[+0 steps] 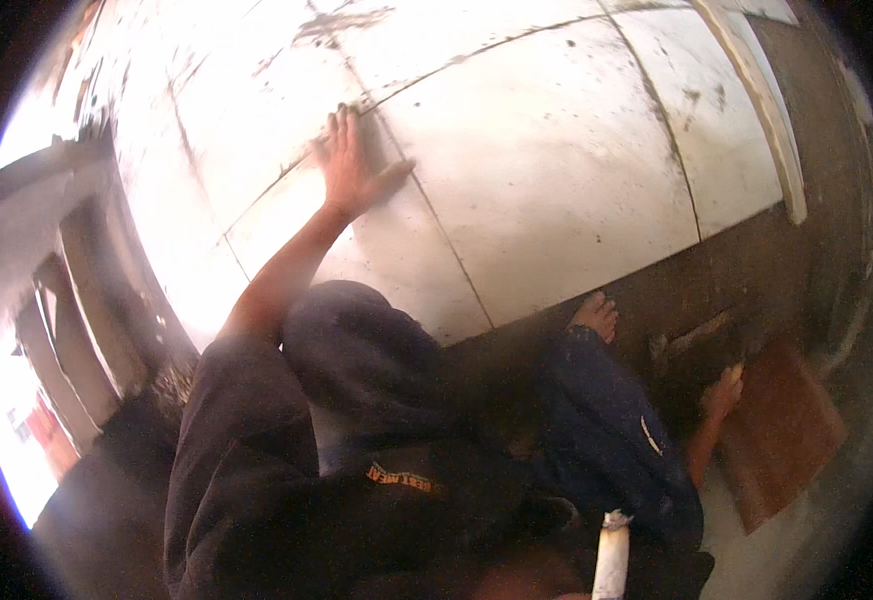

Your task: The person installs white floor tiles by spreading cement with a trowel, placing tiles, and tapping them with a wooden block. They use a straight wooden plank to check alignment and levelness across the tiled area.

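Observation:
My left hand (351,170) is pressed on the large white floor tiles (546,170), fingers spread, close to where several joints meet. It holds nothing. Over on the right, my right hand (722,392) is closed on the near-left edge of a flat, square, reddish-brown tile (781,435). That tile is tilted and slightly blurred; its far side and the tips of some fingers are hidden.
Grey-brown bare ground (746,255) borders the white tiles, with a pale wooden strip (756,100) along their right side. My bare foot (596,316) rests by the tile edge. A small flat piece (691,335) lies near the right hand. A cigarette (611,558) juts up at the bottom.

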`<state>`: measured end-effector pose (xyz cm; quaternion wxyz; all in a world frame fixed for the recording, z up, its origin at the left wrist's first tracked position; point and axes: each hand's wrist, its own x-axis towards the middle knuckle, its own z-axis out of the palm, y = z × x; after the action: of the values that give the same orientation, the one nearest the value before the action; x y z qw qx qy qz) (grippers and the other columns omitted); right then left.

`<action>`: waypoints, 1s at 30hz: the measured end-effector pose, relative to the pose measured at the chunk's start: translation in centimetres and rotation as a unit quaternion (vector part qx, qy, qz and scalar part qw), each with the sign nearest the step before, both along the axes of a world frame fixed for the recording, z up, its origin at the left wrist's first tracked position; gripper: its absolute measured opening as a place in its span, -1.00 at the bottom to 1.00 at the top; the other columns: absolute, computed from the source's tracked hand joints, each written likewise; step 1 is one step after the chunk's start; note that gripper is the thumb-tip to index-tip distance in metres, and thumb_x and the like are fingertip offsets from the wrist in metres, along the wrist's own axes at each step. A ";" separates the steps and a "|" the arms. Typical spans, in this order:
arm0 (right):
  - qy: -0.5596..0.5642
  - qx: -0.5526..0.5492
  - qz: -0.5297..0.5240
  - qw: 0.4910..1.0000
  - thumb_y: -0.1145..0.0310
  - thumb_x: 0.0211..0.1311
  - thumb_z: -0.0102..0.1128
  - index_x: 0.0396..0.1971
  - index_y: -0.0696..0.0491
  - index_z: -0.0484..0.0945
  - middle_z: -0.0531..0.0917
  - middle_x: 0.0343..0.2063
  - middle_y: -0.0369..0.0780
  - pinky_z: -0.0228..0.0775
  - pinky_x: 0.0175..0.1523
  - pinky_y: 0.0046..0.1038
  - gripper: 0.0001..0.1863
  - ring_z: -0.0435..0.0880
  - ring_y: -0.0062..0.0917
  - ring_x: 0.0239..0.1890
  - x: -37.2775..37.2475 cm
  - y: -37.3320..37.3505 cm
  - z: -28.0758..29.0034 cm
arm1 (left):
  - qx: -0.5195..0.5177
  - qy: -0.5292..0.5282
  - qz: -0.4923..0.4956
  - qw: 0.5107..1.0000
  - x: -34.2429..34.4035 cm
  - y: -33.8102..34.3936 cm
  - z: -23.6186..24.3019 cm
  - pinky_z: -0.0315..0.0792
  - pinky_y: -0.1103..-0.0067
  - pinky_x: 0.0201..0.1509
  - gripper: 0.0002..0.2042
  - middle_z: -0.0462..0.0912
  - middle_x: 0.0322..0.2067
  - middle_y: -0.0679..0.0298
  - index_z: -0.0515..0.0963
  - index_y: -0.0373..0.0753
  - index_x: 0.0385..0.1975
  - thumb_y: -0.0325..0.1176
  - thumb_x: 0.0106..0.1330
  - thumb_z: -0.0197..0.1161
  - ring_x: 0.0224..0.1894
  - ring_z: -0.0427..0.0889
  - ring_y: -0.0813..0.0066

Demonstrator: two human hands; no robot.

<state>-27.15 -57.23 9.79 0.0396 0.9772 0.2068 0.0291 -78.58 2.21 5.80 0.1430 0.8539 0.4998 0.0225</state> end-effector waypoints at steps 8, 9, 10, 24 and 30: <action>0.308 0.057 0.316 0.895 0.22 0.38 0.12 0.13 0.17 0.38 0.60 -0.35 -0.09 0.44 -0.16 -0.20 -0.56 0.62 -0.24 -0.31 -12.7 24.3 11.5 | 0.102 0.114 0.073 0.986 -3.1 -2.3 -1.3 -0.51 0.06 0.57 -0.12 -0.08 0.52 0.05 -0.09 -0.30 0.50 0.32 0.42 -0.21 0.58 -0.25 0.10; 0.350 0.031 0.343 0.871 0.23 0.38 0.12 0.08 0.18 0.39 0.60 -0.35 -0.03 0.43 -0.16 -0.18 -0.59 0.62 -0.14 -0.29 -14.8 28.0 12.3 | 0.109 0.080 0.079 0.988 -3.1 -2.5 -1.4 -0.50 0.09 0.58 -0.20 -0.05 0.52 0.11 -0.06 -0.29 0.50 0.24 0.48 -0.29 0.58 -0.22 0.15; 0.404 -0.006 0.335 0.851 0.24 0.37 0.13 0.03 0.19 0.39 0.60 -0.35 0.03 0.42 -0.15 -0.16 -0.62 0.63 -0.03 -0.27 -17.0 31.5 12.9 | 0.087 0.083 0.090 0.989 -3.2 -2.6 -1.4 -0.49 0.09 0.58 -0.22 -0.04 0.52 0.11 -0.05 -0.29 0.49 0.22 0.49 -0.30 0.57 -0.22 0.15; 0.302 -0.165 0.436 0.831 0.24 0.37 0.07 -0.11 0.21 0.37 0.65 -0.25 0.14 0.46 0.01 -0.01 -0.68 0.66 0.07 -0.14 -31.7 51.7 11.7 | 0.120 -0.111 0.107 0.981 -3.7 -2.1 -1.7 -0.35 0.05 0.57 -0.36 0.17 0.43 -0.03 0.07 -0.40 0.43 -0.01 0.55 -0.20 0.54 -0.04 0.07; 0.286 -0.179 0.400 0.852 0.21 0.40 0.02 -0.05 0.22 0.34 0.63 -0.20 0.19 0.37 0.05 0.05 -0.64 0.59 0.16 -0.06 -32.2 51.4 11.6 | 0.110 -0.420 0.073 0.898 1.2 0.4 1.2 -0.20 0.03 0.55 -0.39 0.28 0.39 0.02 0.18 -0.29 0.42 -0.07 0.48 -0.03 0.49 0.12 0.00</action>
<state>-59.38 -5.82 21.40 0.1383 0.7513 0.5834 -0.2758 -77.42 2.63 7.02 0.2430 0.7364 0.4488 0.4442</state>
